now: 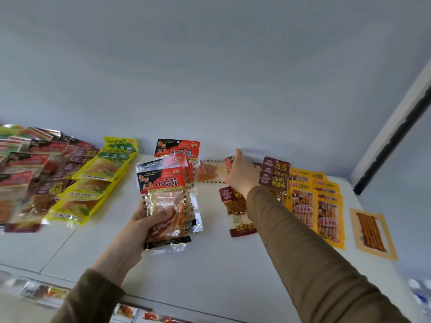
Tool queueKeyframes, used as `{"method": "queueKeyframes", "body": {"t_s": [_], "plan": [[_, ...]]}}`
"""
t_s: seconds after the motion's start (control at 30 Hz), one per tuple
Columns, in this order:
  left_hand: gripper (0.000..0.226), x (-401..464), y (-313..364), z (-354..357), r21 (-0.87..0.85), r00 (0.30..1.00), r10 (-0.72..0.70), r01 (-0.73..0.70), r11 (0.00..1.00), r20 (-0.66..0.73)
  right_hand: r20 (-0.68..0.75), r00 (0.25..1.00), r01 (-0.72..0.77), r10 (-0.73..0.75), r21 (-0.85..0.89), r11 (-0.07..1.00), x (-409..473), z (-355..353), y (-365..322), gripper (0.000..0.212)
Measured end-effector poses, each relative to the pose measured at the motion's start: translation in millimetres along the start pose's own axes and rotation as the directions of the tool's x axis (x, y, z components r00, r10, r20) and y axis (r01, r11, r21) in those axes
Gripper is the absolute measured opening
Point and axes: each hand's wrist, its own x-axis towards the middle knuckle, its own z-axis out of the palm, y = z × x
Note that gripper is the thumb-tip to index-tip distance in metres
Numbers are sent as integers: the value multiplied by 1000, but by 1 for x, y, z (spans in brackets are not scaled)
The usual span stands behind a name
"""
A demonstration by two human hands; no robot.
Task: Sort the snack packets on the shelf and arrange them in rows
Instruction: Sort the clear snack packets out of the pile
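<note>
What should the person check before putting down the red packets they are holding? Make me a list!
1. Left hand grips the stack of red-and-black snack packets firmly: ok.
2. Right hand has hold of the clear packet with orange strips at the back: cannot tell, it reaches there.
3. Bare white shelf space in front for a row: ok.
4. Yellow potato-shred packets already lined up: ok.
5. Maroon packets all in one row: not ok, one lies apart, under the arm.
6. Mixed pile at far left sorted: not ok.
</note>
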Motion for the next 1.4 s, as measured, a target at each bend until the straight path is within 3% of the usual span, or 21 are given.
{"method": "queueKeyframes", "body": {"t_s": [0.07,0.1,0.2,0.23,0.3,0.37,0.57,0.83,0.97,1.1,1.3,1.4], "plan": [[59,0,-1,-2,-4,1000,11,-11,1000,4,-15,1000,22,-19,289,957,0,-1,-4,77],[59,0,-1,-3,-10,1000,18,-18,1000,10,-1,1000,6,-7,478,879,0,-3,-7,72],[62,-1,0,-6,-13,999,27,-27,1000,22,78,997,-82,28,881,467,-2,-17,-17,29],[66,-1,-1,-7,-12,999,27,-27,1000,29,112,993,-114,26,937,332,-4,-22,-19,14],[69,0,-1,-7,-12,999,27,-27,1000,41,193,981,-189,-20,974,127,-9,-33,-25,8],[71,-1,1,-4,-10,999,20,-19,1000,47,272,957,-269,-99,962,42,-14,-38,-32,16],[75,-2,5,4,76,999,8,-11,997,37,457,820,-514,-345,853,-94,-30,-32,-46,29],[82,2,26,-10,187,1000,-31,31,982,2,455,831,-514,-321,848,-127,-39,-10,-76,48],[78,12,40,-33,211,998,-54,55,976,-8,471,850,-514,-237,839,-178,-37,4,-103,60],[72,25,55,-59,239,996,-88,93,967,-33,495,864,-502,-93,835,-226,-23,21,-136,52],[105,55,80,-89,308,993,-117,105,945,21,480,866,-450,141,870,-199,-3,54,-186,46],[129,61,88,-97,339,992,-111,85,937,57,492,853,-469,174,869,-159,5,60,-198,44]]}}
